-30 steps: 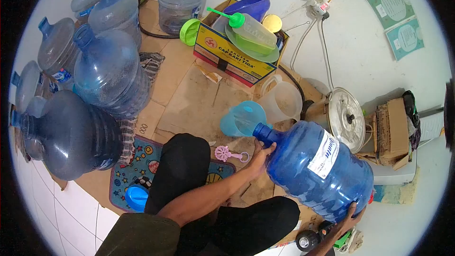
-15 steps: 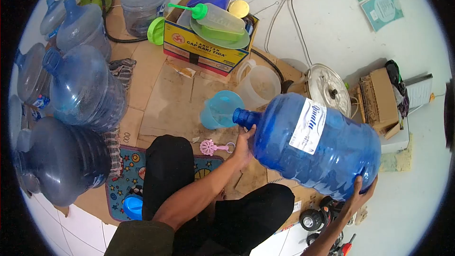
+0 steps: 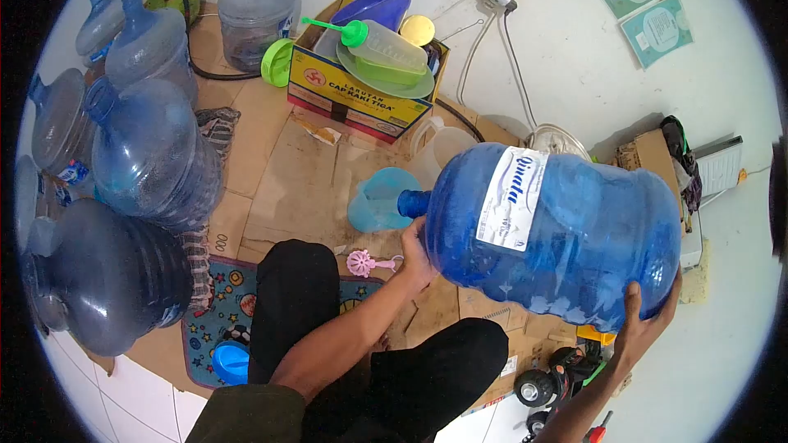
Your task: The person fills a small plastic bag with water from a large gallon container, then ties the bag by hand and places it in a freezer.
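A large blue water gallon jug (image 3: 574, 221) lies on its side between my hands, its neck pointing left and a white label on its upper side. My left hand (image 3: 419, 256) grips it just below the neck, its fingers partly hidden by the jug. At the base end, my right hand (image 3: 648, 324) holds the bottom edge, thumb on the near side. The jug's mouth overlaps a light blue plastic dipper (image 3: 382, 201) on the cardboard-covered floor. A clear plastic pitcher (image 3: 443, 150) stands behind the jug. Near my left hand lies a pink flower-shaped toy (image 3: 369, 262).
Several water jugs (image 3: 156, 148) crowd the left side. A yellow carton (image 3: 353, 107) of plastic ware stands at the back. A metal pot lid (image 3: 558, 139) shows behind the jug. Toy wheels (image 3: 538, 388) lie at lower right, and a blue cup (image 3: 232, 361) sits on the patterned mat (image 3: 205, 324).
The jug has come up slightly and turned more level, its base moving right and up, now covering more of the pot and pitcher. Both hands keep their hold. The view has shifted a little.
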{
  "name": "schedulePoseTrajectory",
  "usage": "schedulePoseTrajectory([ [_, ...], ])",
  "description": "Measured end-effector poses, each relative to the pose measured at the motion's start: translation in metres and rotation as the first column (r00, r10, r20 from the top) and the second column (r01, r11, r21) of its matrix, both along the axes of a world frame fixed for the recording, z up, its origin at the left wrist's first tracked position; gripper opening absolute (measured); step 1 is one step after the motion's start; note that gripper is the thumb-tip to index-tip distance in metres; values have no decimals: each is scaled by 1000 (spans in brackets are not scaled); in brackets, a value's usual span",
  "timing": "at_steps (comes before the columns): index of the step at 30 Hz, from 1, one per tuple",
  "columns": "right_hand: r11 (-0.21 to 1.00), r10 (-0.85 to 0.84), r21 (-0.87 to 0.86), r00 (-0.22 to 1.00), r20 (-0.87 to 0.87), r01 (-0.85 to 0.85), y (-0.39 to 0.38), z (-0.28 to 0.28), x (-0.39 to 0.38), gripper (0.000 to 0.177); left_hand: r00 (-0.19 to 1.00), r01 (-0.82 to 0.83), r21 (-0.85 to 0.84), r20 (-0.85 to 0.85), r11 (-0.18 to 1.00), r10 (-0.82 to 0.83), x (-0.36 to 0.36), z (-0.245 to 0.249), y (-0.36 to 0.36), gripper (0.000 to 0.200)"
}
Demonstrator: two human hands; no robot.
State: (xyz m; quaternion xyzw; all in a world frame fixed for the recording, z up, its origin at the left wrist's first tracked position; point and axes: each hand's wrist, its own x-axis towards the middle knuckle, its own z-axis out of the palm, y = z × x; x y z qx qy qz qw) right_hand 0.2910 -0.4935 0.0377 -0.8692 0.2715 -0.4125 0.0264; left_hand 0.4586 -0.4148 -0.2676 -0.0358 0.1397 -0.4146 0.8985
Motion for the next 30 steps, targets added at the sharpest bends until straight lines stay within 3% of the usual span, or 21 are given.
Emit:
schedulePoseTrajectory([
  [2, 999, 15, -35, 1000, -19, -16, 10, 9, 10, 83, 999, -20, 21, -35, 1000, 21, 2, 6, 3, 50],
  [6, 991, 71, -111, 995, -72, -79, 24, 22, 26, 83, 996, -37, -11, -80, 999, 36, 3, 26, 11, 47],
  [11, 970, 143, -176, 980, -136, -166, 46, 36, 45, 81, 991, -134, -100, -18, 986, 133, 8, 35, 12, 59],
  [19, 906, 202, -325, 952, -228, -270, 67, 53, 78, 80, 974, -224, -192, -46, 955, 220, 19, 42, 13, 57],
  [22, 905, 269, -262, 929, -255, -334, 82, 59, 100, 88, 959, -283, -230, -67, 931, 275, 24, 48, 18, 55],
  [27, 858, 319, -303, 894, -315, -414, 91, 66, 132, 86, 953, -302, -382, -95, 873, 288, 32, 43, 13, 57],
  [29, 833, 331, -332, 879, -343, -443, 93, 66, 142, 85, 885, -379, -283, 169, 881, 434, 35, 36, 7, 57],
  [30, 801, 331, -372, 866, -376, -468, 97, 67, 146, 85, 913, -351, -351, 80, 868, 401, 38, 31, 4, 55],
])
